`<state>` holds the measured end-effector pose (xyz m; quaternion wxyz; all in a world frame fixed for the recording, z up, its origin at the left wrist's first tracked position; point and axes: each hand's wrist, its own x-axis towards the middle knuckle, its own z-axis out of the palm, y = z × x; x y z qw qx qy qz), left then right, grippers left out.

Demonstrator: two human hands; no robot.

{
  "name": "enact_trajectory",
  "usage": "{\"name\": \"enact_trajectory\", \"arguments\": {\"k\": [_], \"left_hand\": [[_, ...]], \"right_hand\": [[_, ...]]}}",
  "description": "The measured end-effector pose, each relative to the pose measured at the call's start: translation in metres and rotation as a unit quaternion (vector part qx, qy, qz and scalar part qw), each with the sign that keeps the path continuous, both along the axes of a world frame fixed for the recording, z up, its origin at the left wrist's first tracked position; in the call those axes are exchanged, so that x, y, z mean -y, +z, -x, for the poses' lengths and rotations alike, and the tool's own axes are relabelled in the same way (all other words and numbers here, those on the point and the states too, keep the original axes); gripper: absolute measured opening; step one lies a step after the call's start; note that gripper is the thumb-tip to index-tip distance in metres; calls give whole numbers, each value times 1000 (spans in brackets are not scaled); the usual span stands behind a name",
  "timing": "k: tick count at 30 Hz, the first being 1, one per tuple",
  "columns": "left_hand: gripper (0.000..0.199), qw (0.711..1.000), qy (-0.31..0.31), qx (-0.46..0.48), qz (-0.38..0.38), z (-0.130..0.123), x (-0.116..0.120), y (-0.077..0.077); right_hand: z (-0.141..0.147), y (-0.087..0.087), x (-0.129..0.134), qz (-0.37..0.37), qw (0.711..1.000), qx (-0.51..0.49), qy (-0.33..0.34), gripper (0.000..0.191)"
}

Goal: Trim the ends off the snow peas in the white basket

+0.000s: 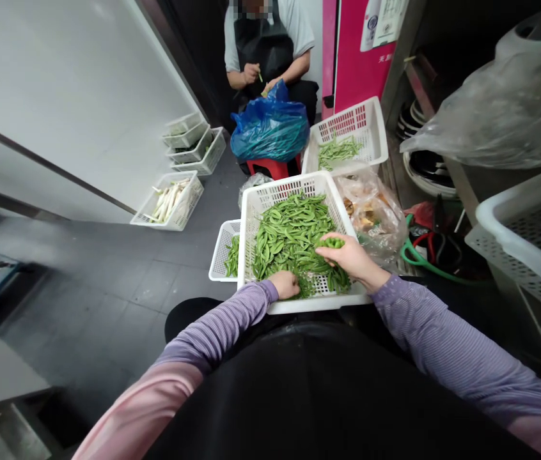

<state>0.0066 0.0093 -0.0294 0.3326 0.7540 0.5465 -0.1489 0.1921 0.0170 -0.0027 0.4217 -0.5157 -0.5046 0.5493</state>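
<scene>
Head view, angled down onto a seated person's lap and a tiled floor. Center of the frame: white plastic mesh basket (284,185), resting at the knees and heaped with green pea pods (290,236). Right hand (344,254) palm down, low over the heap, fingers (329,253) curled narrowly around a small bunch of pods. Left hand (286,284) at the near rim, fingers sunk among the pods, exact grip hidden. Sound working position: basket close to the body, wrists low, reach short, pods handled above the mesh so that strays fall back inside. Just left of the basket, smaller white basket (220,268) with more pods. Upper right of center, third white basket (361,124) with thinner green beans. Beside the near basket on the right, clear plastic bag (371,211) with brownish contents. Top of the frame: seated co-worker (265,45), hands pinching a green pod (259,76), behind blue plastic bag (270,124) on red stool (273,168). Upper left: white stalks (169,204) in a basket, beside stacked baskets (194,150).
</scene>
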Motion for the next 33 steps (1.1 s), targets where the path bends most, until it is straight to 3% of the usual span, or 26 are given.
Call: {"name": "enact_trajectory", "arguments": {"k": [2, 5, 7, 9, 11, 13, 14, 16, 18, 19, 21, 24, 26, 29, 31, 33], "left_hand": [[25, 999, -23, -42, -11, 8, 1, -5], [48, 994, 40, 93, -41, 7, -4, 10], [39, 976, 70, 205, 13, -3, -9, 26], [32, 966, 68, 244, 58, -13, -13, 40], [31, 971, 56, 230, 38, -19, -16, 47], [27, 984, 21, 178, -24, -18, -17, 50], [26, 988, -11, 143, -53, -16, -17, 50], [23, 989, -88, 78, -93, -11, -18, 51], [23, 980, -156, 48, -110, -6, -20, 53], [23, 975, -179, 51, -120, -5, -20, 55], [25, 966, -177, 91, -166, -7, -22, 56], [33, 948, -85, 169, -255, -15, -23, 45], [35, 952, -48, 159, -256, -20, -22, 25], [24, 983, -123, 27, -132, -21, -19, -12], [27, 979, -189, -30, -71, -21, -17, -33], [36, 972, -223, -24, -70, -25, -17, -47]], "right_hand": [[-1, -1, -4, 29, 996, -66, -47, 39], [1, -4, -7, 62, 994, -78, -52, 42], [3, -6, -7, 70, 993, -84, -36, 41], [4, -7, -6, 64, 995, -78, -20, 35], [2, -7, -5, 18, 1000, -3, -25, 26], [-1, -6, -5, -88, 986, 136, -26, 17], [-3, -5, -4, -149, 968, 203, 2, 15], [-3, -4, -3, -233, 921, 290, 118, 15], [0, -5, -2, -240, 883, 327, 234, 13], [3, -6, -1, -229, 878, 333, 257, 11], [9, -7, 0, -195, 903, 313, 220, 7], [13, -6, -1, -75, 977, 169, 111, 13], [8, -2, -6, 28, 998, 32, 46, 18], [-17, 10, -22, 81, 985, -132, -80, 22], [-37, 19, -33, 65, 967, -203, -139, 21], [-51, 25, -42, 61, 948, -263, -171, 15]]}}
